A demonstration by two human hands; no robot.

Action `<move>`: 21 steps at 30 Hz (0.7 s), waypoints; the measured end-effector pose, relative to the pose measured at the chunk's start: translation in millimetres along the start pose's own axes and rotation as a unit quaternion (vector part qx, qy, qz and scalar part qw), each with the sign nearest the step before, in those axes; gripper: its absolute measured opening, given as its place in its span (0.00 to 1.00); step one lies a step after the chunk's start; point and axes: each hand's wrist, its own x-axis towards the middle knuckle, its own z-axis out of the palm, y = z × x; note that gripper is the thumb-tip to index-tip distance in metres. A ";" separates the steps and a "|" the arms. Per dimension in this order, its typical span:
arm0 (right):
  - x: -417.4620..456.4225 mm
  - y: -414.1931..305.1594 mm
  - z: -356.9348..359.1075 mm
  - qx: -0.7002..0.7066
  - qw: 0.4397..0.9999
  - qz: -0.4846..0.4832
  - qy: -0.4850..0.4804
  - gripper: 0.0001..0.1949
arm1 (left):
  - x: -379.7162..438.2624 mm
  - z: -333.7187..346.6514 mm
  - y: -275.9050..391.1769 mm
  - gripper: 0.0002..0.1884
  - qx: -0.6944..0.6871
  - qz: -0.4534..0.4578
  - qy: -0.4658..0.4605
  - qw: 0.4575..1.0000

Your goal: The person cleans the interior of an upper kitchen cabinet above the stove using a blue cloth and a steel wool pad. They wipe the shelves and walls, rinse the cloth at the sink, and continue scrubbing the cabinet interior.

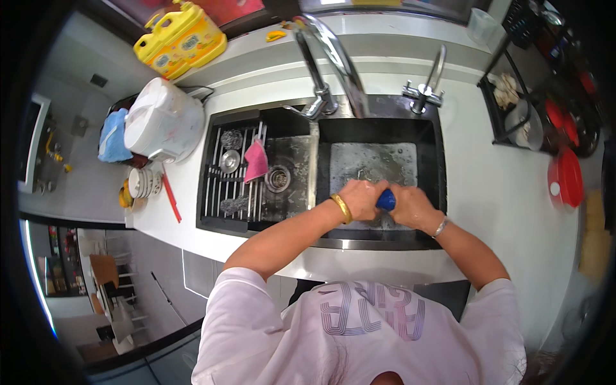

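Note:
Both my hands are over the right basin (435, 159) of a dark double sink, close together. My left hand (364, 198), with a gold bangle at the wrist, grips one side of a small blue item (386, 199) that looks like a bunched cloth. Around its other side my right hand (414, 206) is closed, a silver bracelet on that wrist. My fingers hide most of the blue item. Below them lies sudsy water (375, 159). A tall chrome faucet (337, 67) arches toward the basin from behind.
In the left basin, a roll-up rack (214, 187) carries steel scourers (232, 139) and a pink cloth (256, 161), beside a drain (278, 179). Left stand a white lidded appliance (163, 120), stacked bowls (139, 183) and red chopsticks (172, 197). A smaller tap (423, 91) and black rack (500, 106) are right.

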 end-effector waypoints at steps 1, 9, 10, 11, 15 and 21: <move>-6.2 -3.7 7.8 0.054 0.998 0.040 0.010 0.13 | 2.9 0.7 -1.4 0.25 0.033 0.016 -0.002 0.999; -25.8 -32.1 44.5 0.602 0.730 0.317 0.062 0.11 | 35.5 20.8 -23.0 0.22 0.147 0.208 0.122 0.959; -29.4 -41.0 41.8 0.672 0.674 0.297 0.083 0.12 | 38.7 23.1 -21.4 0.21 0.145 0.228 0.149 0.951; -32.2 -37.2 44.0 0.691 0.651 0.300 0.091 0.12 | 42.8 28.9 -21.2 0.21 0.138 0.223 0.166 0.951; -28.9 -29.6 40.4 0.707 0.631 0.294 0.120 0.15 | 50.3 53.3 -24.1 0.18 0.044 0.142 0.259 0.954; -27.8 13.5 31.5 0.508 0.840 0.088 0.171 0.43 | 58.9 69.5 -6.1 0.11 -0.394 -0.215 0.349 0.823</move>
